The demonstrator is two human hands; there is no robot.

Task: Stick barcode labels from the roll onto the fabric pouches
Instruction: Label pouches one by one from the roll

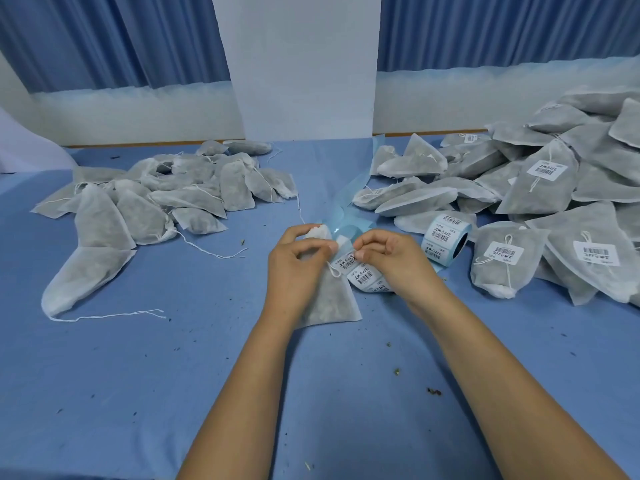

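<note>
A grey fabric pouch [330,303] lies in the middle of the blue table, and my left hand [298,261] grips its gathered top end. My right hand [391,259] pinches a barcode label [344,262] on the label strip [365,277] over the pouch's upper part. The strip runs from the label roll [446,237], which lies on its side just right of my right hand. Empty blue backing paper [349,199] trails away behind my hands.
A pile of unlabelled pouches [156,202] lies at the left, with loose drawstrings. A larger heap of pouches [540,202], some with labels showing, fills the right side. A white pillar [304,64] and blue curtains stand behind the table. Small crumbs dot the cloth.
</note>
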